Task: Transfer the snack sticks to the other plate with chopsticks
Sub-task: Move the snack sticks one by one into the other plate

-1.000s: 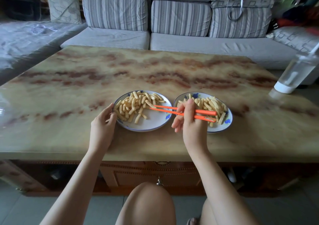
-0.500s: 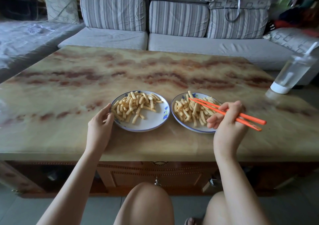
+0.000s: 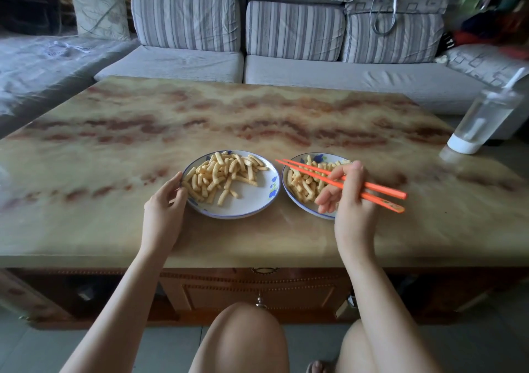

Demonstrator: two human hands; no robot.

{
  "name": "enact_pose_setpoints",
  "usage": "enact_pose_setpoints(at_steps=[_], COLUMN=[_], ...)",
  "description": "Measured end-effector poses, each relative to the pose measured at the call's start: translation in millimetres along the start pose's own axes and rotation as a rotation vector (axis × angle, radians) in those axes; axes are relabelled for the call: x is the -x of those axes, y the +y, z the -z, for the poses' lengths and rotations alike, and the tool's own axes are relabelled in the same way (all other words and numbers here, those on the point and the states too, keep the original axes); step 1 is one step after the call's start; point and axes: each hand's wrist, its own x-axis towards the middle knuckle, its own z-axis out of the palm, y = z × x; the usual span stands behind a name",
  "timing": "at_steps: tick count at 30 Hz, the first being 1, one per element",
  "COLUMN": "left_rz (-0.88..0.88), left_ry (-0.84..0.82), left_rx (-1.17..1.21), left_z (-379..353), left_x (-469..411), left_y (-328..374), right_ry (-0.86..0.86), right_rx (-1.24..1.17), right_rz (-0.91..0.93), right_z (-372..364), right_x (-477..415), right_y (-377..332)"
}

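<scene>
Snack sticks lie heaped on the left plate and the right plate. My right hand grips the chopsticks, their tips empty over the right plate. My left hand rests loose against the left plate's rim. If I pinch a stick off-centre, it may slip onto the tabletop.

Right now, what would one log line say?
left hand touching left plate | right hand holding chopsticks over right plate | snack sticks on both
</scene>
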Motion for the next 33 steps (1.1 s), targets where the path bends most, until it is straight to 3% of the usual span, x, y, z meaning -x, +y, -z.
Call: enact_pose_setpoints(at_steps=[6, 14, 24, 33], left_rz=[-0.002, -0.005, -0.006, -0.002], left_ry=[0.003, 0.012, 0.007, 0.003], left_rx=[-0.008, 0.001, -0.006, -0.005], left_z=[0.1, -0.4, -0.3, 0.5], left_x=[-0.9, -0.4, -1.0, 0.5], left_y=[-1.0, -1.4, -1.8, 1.1], right_ry=[-0.164, -0.227, -0.077, 0.186], right_rx=[0.064, 0.136, -0.001, -0.010], right_rz=[0.005, -0.027, -0.032, 0.010], right_z=[-22.0, -35.7, -19.5, 7.7], right_x=[10.2, 13.2, 13.9, -0.2], right_y=[7.4, 15.7, 5.8, -2.2])
